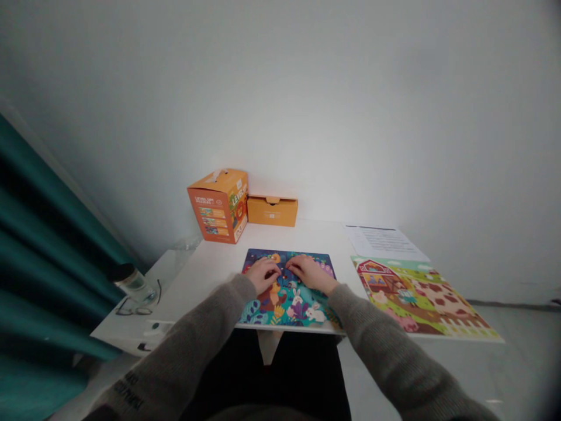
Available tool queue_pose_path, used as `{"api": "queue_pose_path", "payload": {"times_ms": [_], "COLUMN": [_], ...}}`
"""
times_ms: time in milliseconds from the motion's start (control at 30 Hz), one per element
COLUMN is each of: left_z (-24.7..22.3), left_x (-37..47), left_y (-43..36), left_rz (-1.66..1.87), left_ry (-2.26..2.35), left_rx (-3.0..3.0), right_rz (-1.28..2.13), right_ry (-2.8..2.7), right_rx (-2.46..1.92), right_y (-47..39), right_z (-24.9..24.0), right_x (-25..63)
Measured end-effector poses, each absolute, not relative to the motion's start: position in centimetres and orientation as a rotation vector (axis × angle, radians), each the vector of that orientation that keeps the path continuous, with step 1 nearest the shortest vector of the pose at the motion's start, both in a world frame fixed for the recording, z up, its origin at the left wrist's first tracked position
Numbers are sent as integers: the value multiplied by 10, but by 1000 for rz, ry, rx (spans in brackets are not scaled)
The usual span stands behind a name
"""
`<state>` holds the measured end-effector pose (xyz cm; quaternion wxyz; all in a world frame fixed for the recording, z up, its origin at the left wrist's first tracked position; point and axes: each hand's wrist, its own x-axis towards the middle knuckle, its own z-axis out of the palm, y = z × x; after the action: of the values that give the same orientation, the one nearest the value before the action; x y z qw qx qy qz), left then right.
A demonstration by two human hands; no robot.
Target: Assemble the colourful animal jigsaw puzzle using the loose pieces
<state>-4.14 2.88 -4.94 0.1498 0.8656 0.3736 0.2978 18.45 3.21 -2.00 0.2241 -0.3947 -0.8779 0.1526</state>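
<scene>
A colourful jigsaw puzzle (307, 313) with rabbits, a fox and leaves on a dark blue and teal ground lies flat at the table's front edge. On its upper left part rests my left hand (263, 275), fingers bent and a gap showing between thumb and fingers. My right hand (309, 273) lies across the upper right part, fingertips touching the surface close to those of the left. Nothing shows in either hand. Both palms' undersides are hidden, as is the puzzle beneath them.
An orange puzzle box (214, 210) and a smaller orange box (272, 211) stand at the back. To the right lie a farm puzzle (421, 295) and a printed sheet (381, 241). A lidded glass jar (137, 286) and eyeglasses (135, 310) sit at left, near a teal curtain (44, 263).
</scene>
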Motion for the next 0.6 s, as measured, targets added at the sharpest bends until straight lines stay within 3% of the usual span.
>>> {"api": "queue_pose_path", "payload": {"times_ms": [600], "left_z": [-32], "left_x": [-45], "left_y": [15], "left_rz": [685], "left_ry": [990], "left_rx": [2549], "right_rz": [234], "right_ry": [-2422], "right_rx": [-1087], "right_y": [16], "right_z": [-21], "right_x": [199]}}
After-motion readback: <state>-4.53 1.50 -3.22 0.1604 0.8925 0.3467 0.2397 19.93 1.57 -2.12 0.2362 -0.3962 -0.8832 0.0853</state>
